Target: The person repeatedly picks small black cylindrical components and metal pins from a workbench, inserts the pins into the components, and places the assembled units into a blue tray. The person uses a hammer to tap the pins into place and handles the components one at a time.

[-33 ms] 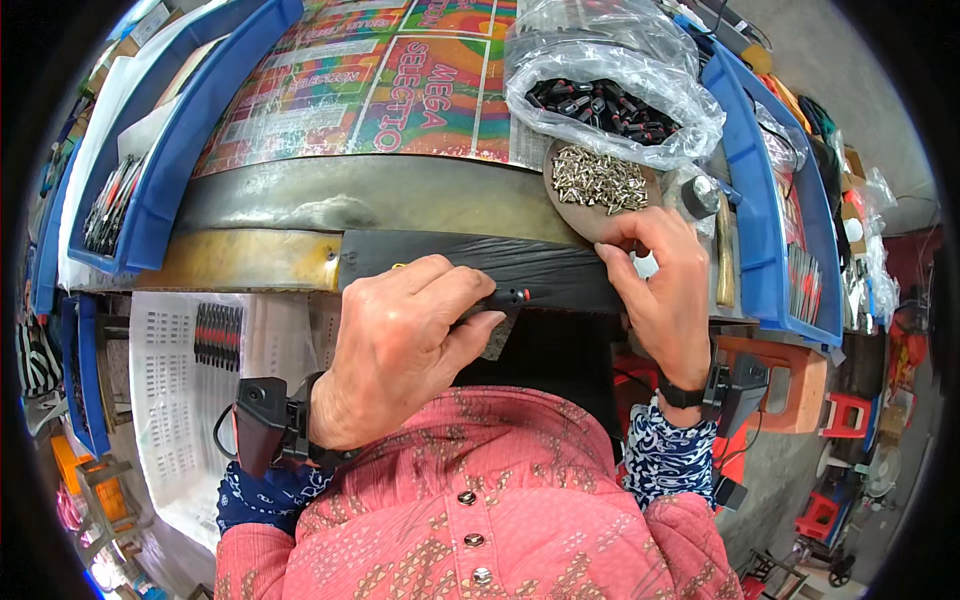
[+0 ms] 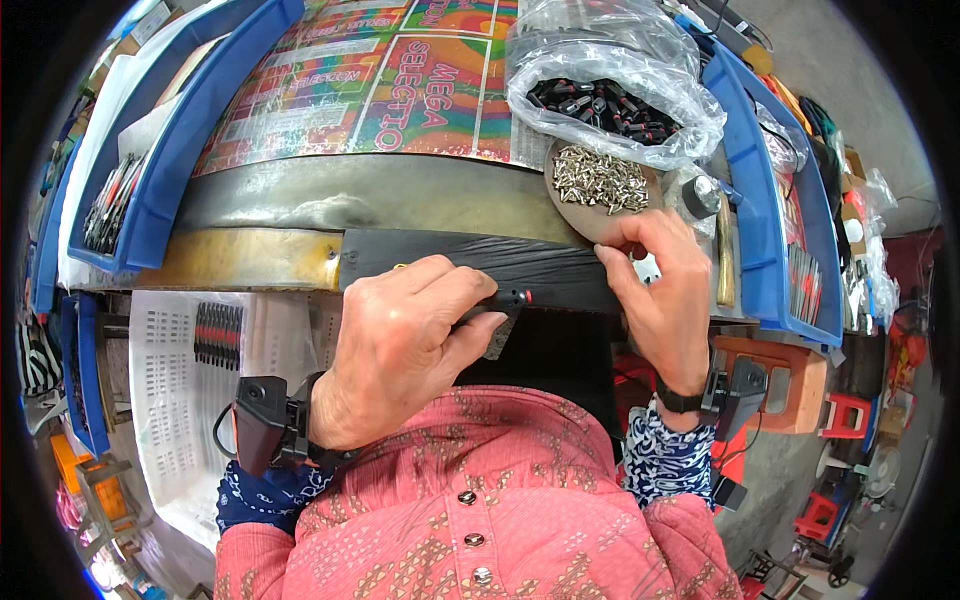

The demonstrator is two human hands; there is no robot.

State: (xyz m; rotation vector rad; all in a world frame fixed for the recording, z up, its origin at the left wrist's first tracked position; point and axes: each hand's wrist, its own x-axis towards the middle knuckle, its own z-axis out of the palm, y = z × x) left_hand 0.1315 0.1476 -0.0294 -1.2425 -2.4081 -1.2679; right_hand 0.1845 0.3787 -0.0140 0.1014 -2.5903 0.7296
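Head view, left hand: the left hand (image 2: pixel 405 345) pinches a black piece (image 2: pixel 511 299) between thumb and index finger, the other fingers curled behind.
Black piece: just over the black strip (image 2: pixel 570 270) on the near edge of the table (image 2: pixel 370 195); mostly hidden in the grip.
Long axis: what shows runs roughly left to right, with the red-tipped end toward the person's right.
Head view, right hand: the right hand (image 2: pixel 665 290) has thumb and index fingertips drawn close together by the lower rim of a round dish (image 2: pixel 578 215); I cannot tell whether they pinch anything.
Dish contents: small silvery metal parts (image 2: pixel 600 178), heaped and pointing every way.
Plastic bag: behind the dish, the clear bag (image 2: pixel 690 140) holds loose black pieces with red ends (image 2: pixel 605 112).
White crate: at lower left, the crate (image 2: pixel 165 400) holds a row of black-and-red pieces (image 2: pixel 219 336), side by side, long axes running away from the person.
Writing: a multicoloured printed sheet (image 2: pixel 345 105) bears big pink capitals turned sideways, with smaller lettering too blurred to read.
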